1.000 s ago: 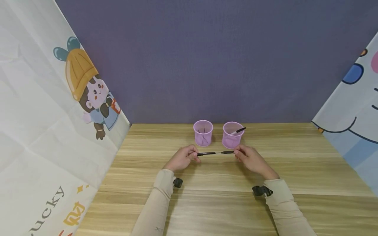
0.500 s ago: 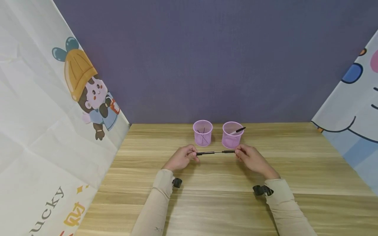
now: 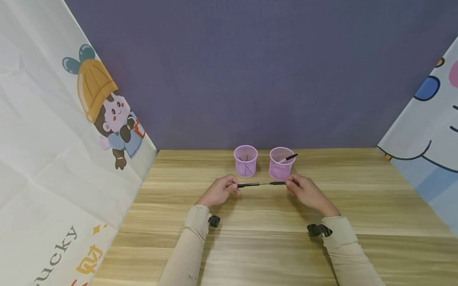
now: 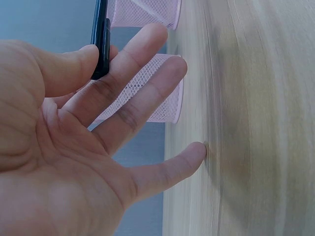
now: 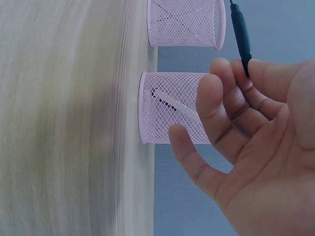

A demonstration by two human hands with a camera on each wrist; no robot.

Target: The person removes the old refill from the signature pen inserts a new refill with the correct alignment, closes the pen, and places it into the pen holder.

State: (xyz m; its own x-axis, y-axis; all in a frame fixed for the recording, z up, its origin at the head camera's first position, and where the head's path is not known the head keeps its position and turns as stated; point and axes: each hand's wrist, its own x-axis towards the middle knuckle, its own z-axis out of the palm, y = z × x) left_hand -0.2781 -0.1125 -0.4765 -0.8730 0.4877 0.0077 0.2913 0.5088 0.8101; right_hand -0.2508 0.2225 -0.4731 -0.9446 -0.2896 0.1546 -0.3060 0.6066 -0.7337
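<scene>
In the head view my left hand pinches a black pen barrel at its clip end, thumb against fingers. The clip shows on the barrel in the left wrist view, where the other fingers spread loosely. A black tapered pen front section is pinched by its narrow end in my right hand. The right wrist view shows this front section between thumb and forefinger. A thin rod, like a refill, bridges the gap between the two parts. Both parts are held level above the table.
Two pink mesh cups stand behind the hands. Thin dark sticks lean inside the left cup. The right cup holds a white pen with a black end. A dark wall rises behind the wooden table.
The hands have drawn slightly apart, so more of the thin rod shows between the barrel and the front section. The cups have stayed put.
</scene>
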